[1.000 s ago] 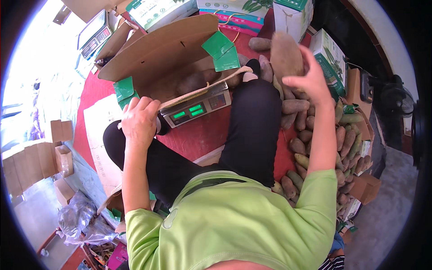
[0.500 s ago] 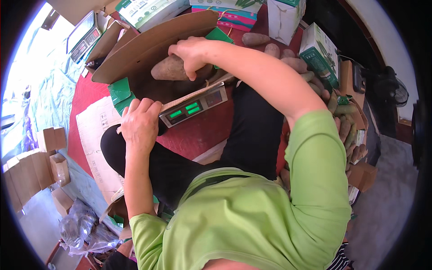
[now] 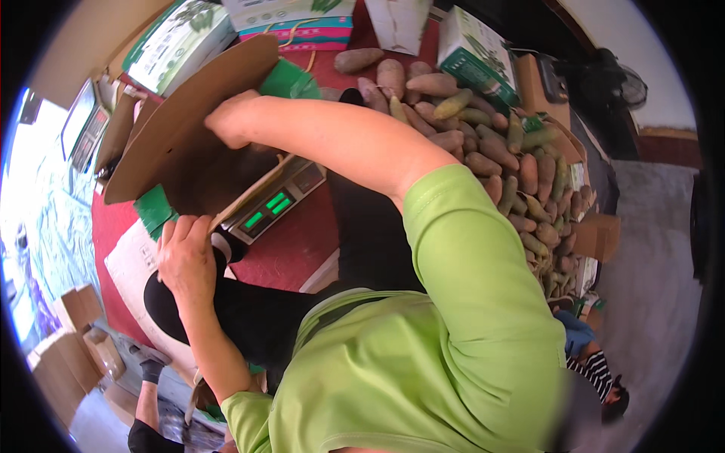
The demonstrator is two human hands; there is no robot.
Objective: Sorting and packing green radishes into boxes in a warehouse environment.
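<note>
Carton (image 3: 174, 113): left hand (image 3: 187, 260) pinches its edge; right hand (image 3: 232, 121) reaches in, angled downward, grip I cannot tell.

Red mat: scale, root vegetables, boxes, cardboard.
Red mat (image 3: 302, 260), bare patch near the middle. Scale (image 3: 279, 201) sits on it, display lit green. Pile of root vegetables (image 3: 491, 151) covers the right side, reddish-brown and greenish mixed; can't tell if its near end is on mat or in cartons. Far edge: pink-and-blue box (image 3: 317, 38), upright white carton (image 3: 400, 29) beside it, green-and-white box (image 3: 476, 57) right of that. Left edge: flat cardboard sheet (image 3: 127, 264), partly over the mat.
</note>
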